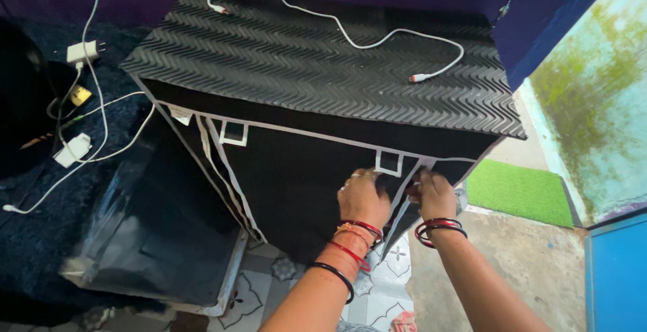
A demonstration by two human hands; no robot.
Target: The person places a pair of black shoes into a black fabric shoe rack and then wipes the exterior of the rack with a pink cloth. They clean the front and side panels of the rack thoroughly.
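Both hands, left hand (362,197) and right hand (435,194), had fingers pinched on the white fabric ties (404,194) of the black zigzag-textured cloth cover (317,69) at lower centre; tugging risked dragging off the loose white cable (377,41).

Red and black bangles (357,227), both wrists

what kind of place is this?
Likely a home interior, near a doorway: patterned floor tiles, a green doormat, phone chargers on a dark blanket. Both hands grip a black fabric cover's white straps.
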